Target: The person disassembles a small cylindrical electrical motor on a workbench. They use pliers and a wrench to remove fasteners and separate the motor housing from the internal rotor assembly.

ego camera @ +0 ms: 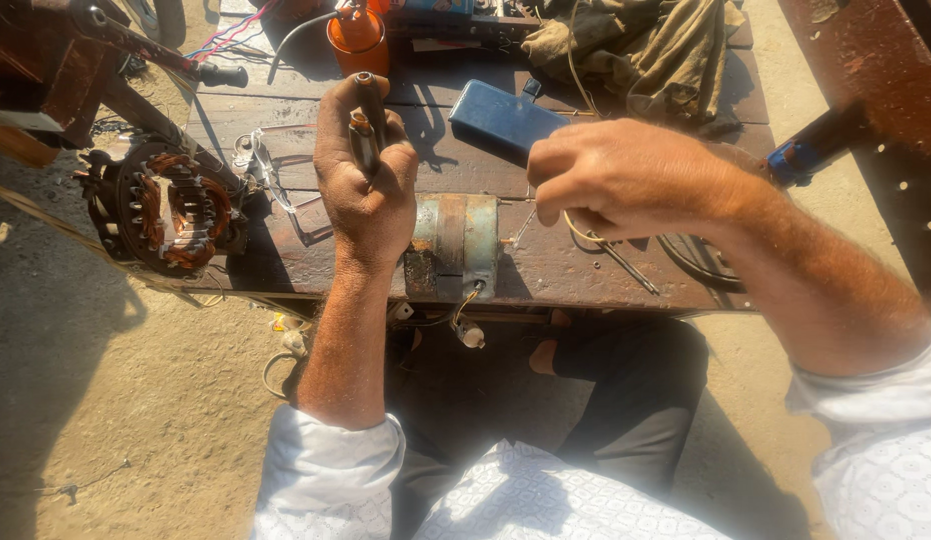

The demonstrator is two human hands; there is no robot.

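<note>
**Bench entry: soldering tool and wire over a small motor body**

- Left hand (370,190): clenched round a slim dark metal rod-shaped tool with an orange collar (365,125), held upright, tip uppermost, above the near edge of the weathered dark wooden bench (545,270).
- Right hand (615,180): fingers pinched on a thin pale wire loop (575,230), which hangs just under the knuckles; what the wire joins is hidden by the hand.
- Between the hands: a grey-green cylindrical metal motor body with a rusty band (455,245), lying at the near edge of the bench, loose leads trailing below it.
- Left edge: a round stator with copper windings (180,210).
- Far edge: an orange canister (357,40); a blue rectangular metal case (505,118); crumpled olive cloth (635,45).

Handling note, as a judgement: the work calls for a steady wrist, the wire kept taut and short at the pinch, and the tool tip brought only to the joint, clear of fingers and of the trailing leads.
</note>
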